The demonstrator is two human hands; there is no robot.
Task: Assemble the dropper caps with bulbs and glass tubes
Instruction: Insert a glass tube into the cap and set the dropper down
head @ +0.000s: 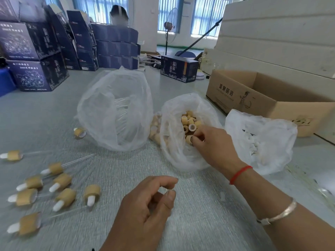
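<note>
The right hand (212,144) reaches into the middle plastic bag (174,151), its grip pinching a tan dropper cap (189,139) at the fingertips, more caps heaped just beyond, while the left hand (145,205) hovers loosely curled and empty above the worktop (190,214), nearer the body.

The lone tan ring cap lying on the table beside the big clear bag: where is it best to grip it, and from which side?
Pinch the lone tan ring cap across its curved outer wall from above; it lies on its side, opening facing right toward the big clear bag.
</note>
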